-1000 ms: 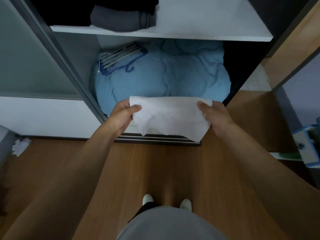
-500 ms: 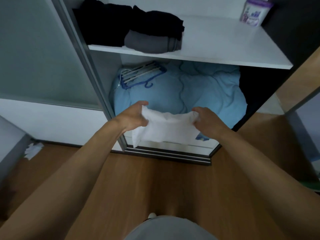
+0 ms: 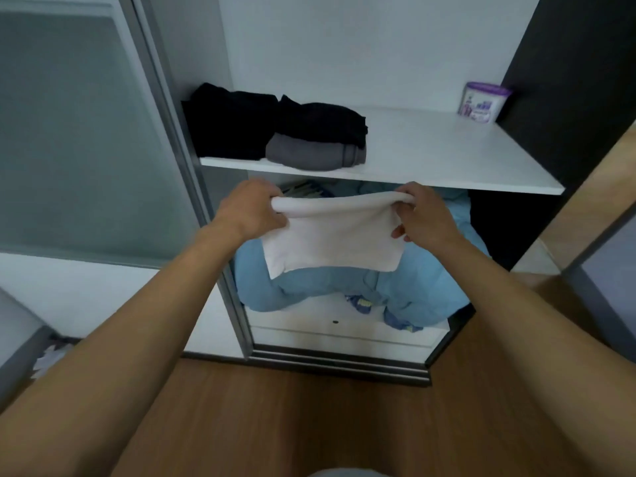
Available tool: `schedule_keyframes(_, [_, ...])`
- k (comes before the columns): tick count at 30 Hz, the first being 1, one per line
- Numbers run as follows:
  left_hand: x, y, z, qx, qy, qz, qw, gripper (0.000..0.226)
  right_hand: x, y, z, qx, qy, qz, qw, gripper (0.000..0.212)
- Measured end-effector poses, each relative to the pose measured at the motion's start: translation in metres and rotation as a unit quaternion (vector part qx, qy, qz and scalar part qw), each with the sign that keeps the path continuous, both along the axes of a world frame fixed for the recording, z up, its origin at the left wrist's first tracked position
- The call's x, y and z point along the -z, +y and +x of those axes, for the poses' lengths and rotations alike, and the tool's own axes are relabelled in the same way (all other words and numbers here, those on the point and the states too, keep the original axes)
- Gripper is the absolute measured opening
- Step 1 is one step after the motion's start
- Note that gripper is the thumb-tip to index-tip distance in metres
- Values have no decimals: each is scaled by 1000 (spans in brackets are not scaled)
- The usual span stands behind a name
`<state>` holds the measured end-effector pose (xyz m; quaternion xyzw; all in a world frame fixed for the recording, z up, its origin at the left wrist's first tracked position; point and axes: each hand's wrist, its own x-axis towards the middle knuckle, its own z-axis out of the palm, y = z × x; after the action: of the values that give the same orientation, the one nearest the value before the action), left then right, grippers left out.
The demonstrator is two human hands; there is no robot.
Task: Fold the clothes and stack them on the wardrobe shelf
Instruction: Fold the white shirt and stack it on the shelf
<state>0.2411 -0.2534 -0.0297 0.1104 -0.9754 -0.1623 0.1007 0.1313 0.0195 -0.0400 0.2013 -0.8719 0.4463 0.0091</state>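
A folded white garment hangs between my hands just below the front edge of the white wardrobe shelf. My left hand grips its upper left corner and my right hand grips its upper right corner. On the shelf's left part lie folded clothes: a black pile against the wall, and beside it a black garment stacked on a grey one.
A purple-lidded tub stands at the shelf's back right. A light blue duvet fills the compartment below. A frosted sliding door stands at left, a dark wardrobe panel at right. The floor is wood.
Both hands have lifted the white garment from down by the duvet up to the shelf edge. It is folded smaller than a second ago, and my view has tilted upward.
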Motion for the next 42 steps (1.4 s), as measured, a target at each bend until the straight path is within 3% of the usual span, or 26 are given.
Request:
schedule_keyframes(2, [-11, -13, 2, 44, 53, 33, 997, 15, -15, -4, -1, -9, -68, -123, 990, 22])
schedule_keyframes(5, [-22, -26, 8, 60, 133, 125, 981, 25, -30, -7, -4, -34, -92, -226, 969, 18])
schedule_keyframes(7, [-27, -34, 9, 59, 143, 189, 970, 21, -36, -10, -8, -45, -85, -235, 967, 16])
schedule_keyframes(12, [-34, -41, 0, 22, 145, 160, 976, 10, -45, -28, -17, -21, -24, -184, 982, 13])
schedule_keyframes(14, [-37, -41, -3, 14, 135, 228, 964, 7, -48, -34, -21, -13, -5, -181, 983, 13])
schedule_keyframes(17, [-45, -41, -11, 17, 124, 397, 909, 18, -54, -41, -31, -9, 13, -197, 980, 17])
schedule_keyframes(19, [-50, -41, -23, 8, 134, 462, 876, 22, -59, -46, -41, -14, 4, -220, 975, 14])
schedule_keyframes(23, [-60, -46, -60, 21, 193, 528, 827, 19, -73, -56, -76, -49, -77, -326, 941, 13])
schedule_keyframes(26, [-74, -56, -90, 56, 226, 589, 774, 22, -85, -60, -108, -109, -151, -454, 871, 9])
schedule_keyframes(29, [-94, -64, -121, 83, 232, 629, 737, 23, -95, -74, -141, -139, -187, -540, 809, 20])
schedule_keyframes(32, [-119, -76, -161, 120, 264, 662, 691, 33, -112, -97, -176, -154, -161, -559, 798, 38])
schedule_keyframes(34, [-137, -86, -193, 139, 292, 667, 671, 29, -125, -113, -201, -155, -135, -567, 798, 33])
schedule_keyframes(36, [-148, -100, -225, 109, 320, 633, 697, 18, -129, -128, -229, -134, -114, -562, 809, 19])
schedule_keyframes(38, [-140, -121, -256, -2, 343, 552, 760, 11, -114, -142, -260, -92, -122, -494, 856, 16])
schedule_keyframes(40, [-114, -144, -277, -132, 282, 457, 833, 6, -79, -151, -285, -26, -131, -289, 948, 19])
schedule_keyframes(42, [-80, -162, -292, -162, 165, 405, 885, 17, -42, -155, -301, 19, -113, -96, 989, 14])
